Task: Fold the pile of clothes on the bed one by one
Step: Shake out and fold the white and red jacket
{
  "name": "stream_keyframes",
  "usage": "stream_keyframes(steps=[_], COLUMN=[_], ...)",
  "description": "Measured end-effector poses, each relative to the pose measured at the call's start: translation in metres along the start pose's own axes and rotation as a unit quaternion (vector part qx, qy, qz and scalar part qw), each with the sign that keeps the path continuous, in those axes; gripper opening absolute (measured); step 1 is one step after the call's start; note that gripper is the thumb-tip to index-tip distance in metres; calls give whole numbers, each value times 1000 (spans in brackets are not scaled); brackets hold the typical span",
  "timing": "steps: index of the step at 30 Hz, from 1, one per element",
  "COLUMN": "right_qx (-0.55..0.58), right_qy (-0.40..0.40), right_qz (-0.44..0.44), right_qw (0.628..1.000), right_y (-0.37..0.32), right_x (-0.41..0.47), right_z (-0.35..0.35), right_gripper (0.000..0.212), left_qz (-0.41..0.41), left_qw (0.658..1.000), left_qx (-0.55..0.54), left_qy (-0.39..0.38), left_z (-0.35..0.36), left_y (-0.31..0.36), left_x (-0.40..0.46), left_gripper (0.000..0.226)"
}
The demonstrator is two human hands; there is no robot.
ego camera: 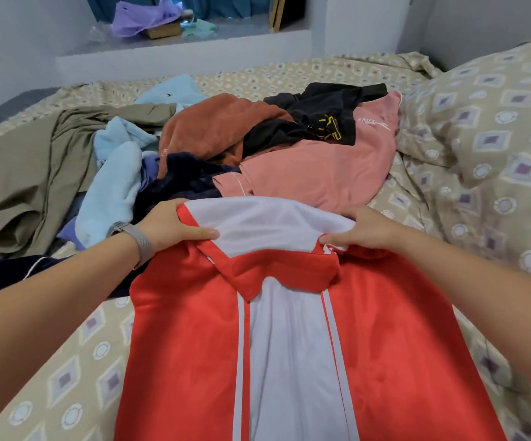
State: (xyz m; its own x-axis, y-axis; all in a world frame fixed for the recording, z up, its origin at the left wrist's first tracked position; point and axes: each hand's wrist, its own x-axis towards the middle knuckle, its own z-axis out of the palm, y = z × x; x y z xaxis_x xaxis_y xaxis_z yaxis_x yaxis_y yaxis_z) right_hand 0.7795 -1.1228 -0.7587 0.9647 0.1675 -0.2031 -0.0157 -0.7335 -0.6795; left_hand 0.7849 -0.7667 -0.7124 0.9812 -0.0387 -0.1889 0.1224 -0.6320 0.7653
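A red and white jersey [289,345] lies lengthwise on the bed in front of me, its far end turned back toward me. My left hand [168,224] grips that folded end at its left corner, and my right hand [365,229] grips it at the right corner. Beyond the jersey sits the pile of clothes [226,144]: a pink shirt [321,167], a black garment [318,116], a rust-orange one [213,128], a dark navy piece [181,179], a light blue fleece [114,179] and an olive garment [28,173].
The bed [76,361] has a beige patterned sheet. A matching pillow [486,116] lies at the right. Behind the bed a low ledge [178,49] holds purple cloth and a small box. A dark garment [13,275] lies under my left forearm.
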Motion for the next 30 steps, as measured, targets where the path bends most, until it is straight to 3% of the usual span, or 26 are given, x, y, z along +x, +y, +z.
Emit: stream_keyframes(steps=[2,6,10,14,17,21,25,27,30], right_qx=[-27,-94,-140,-214,-244,-205,-228,-217,-191], right_qy=[-22,-22,75,112,173,303,245,211,231], right_qz=[-36,-105,-137,-158,-166,-151,-147,-165,-190], right_qw=[999,990,978,957,940,919,931,939,935], right_y=[-5,-17,-29,-60,-93,-128,-122,-106,-85], right_x=[-5,-16,-30,-38,-38,-43,-68,-88,-122], right_z=[4,4,-15,-51,-91,-131,-115,-93,-58], right_gripper=[29,23,28,27,21,23,21,21,28], left_qz=[-9,25,120,194,245,248,254,264,269], left_qw=[993,988,991,962,942,929,951,956,955], left_qx=[-103,-107,41,190,214,200,128,93,47], left_qy=[-57,-113,-52,6,83,188,118,83,113], left_z=[-3,5,6,-17,-50,-76,-64,-50,-21], left_y=[-6,-2,5,56,108,156,115,82,40], left_x=[-9,-34,-43,-44,-32,-32,-58,-81,-129], left_gripper=[82,46,32,48,66,44,57,42,29])
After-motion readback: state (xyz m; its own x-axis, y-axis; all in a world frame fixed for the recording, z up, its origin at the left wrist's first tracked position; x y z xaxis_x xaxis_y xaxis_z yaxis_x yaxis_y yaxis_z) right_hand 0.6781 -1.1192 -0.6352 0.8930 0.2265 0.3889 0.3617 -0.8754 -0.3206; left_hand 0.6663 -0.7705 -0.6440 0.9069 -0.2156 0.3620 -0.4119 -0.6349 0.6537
